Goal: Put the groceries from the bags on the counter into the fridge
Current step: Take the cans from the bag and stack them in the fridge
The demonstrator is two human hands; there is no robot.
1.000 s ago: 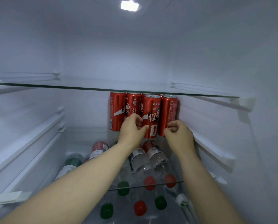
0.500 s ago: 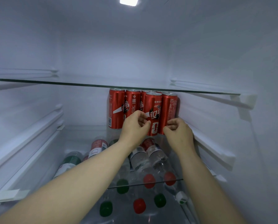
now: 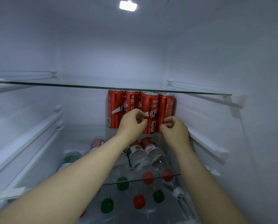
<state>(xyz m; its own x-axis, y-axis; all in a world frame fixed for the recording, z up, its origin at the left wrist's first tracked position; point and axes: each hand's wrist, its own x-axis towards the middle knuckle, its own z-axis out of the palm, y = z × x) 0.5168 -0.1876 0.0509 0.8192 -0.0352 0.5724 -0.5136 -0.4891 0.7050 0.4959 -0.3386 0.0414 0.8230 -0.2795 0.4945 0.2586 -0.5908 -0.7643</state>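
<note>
**Both hands curled at the cans, middle of frame**

Left hand (image 3: 131, 122) has its fingers curled in, thumb tip toward the front can (image 3: 150, 110). Contact with that can cannot be confirmed. Right hand (image 3: 175, 128) is likewise curled, its fingertips at the lower part of the rightmost can (image 3: 166, 107). Whether it pinches that can or merely lies against it cannot be told. The two hands are apart, with the front can showing between them.

Red cans (image 3: 114, 110) stand upright in a tight cluster just right of centre frame, inside the fridge (image 3: 232, 46). They stand on the lower glass shelf (image 3: 135, 180), toward its back. Their tops sit just beneath the upper glass shelf (image 3: 70, 84), which spans the frame from left to right. The cluster is at least two rows deep; the rear cans are largely hidden.

Water bottles (image 3: 138, 157) lie on their sides below the lower glass shelf, in the lower centre of the frame, caps facing the camera. Some caps are red (image 3: 148, 177), others green (image 3: 122, 183).

One lamp (image 3: 128, 5) is lit at the top centre of the frame.
</note>
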